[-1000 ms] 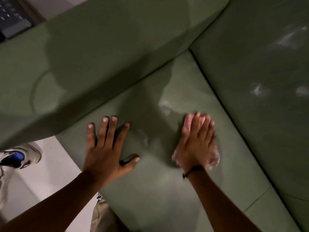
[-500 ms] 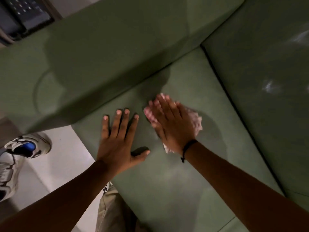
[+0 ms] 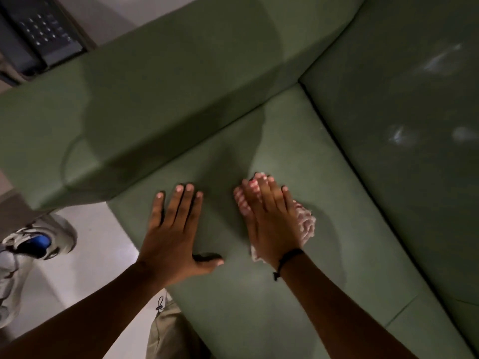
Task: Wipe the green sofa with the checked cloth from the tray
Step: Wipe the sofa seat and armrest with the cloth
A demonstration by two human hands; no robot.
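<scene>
The green sofa (image 3: 298, 141) fills most of the view, with its armrest (image 3: 160, 99) at the upper left and its backrest (image 3: 404, 156) on the right. My right hand (image 3: 269, 221) lies flat on the seat cushion and presses the pink-and-white checked cloth (image 3: 305, 225) under its palm; the cloth shows at the fingertips and at the hand's right side. My left hand (image 3: 173, 234) rests flat on the seat near its front edge, fingers spread, holding nothing. The tray is not in view.
Pale smears (image 3: 399, 136) mark the backrest. A white and blue sneaker (image 3: 39, 242) stands on the light floor (image 3: 98, 255) left of the sofa. A dark device with small lights (image 3: 41, 29) sits behind the armrest at the top left.
My right hand swept the cloth from the right side of the seat leftwards towards my left hand, then drew back slightly to the right. My left hand stays planted on the cushion.
</scene>
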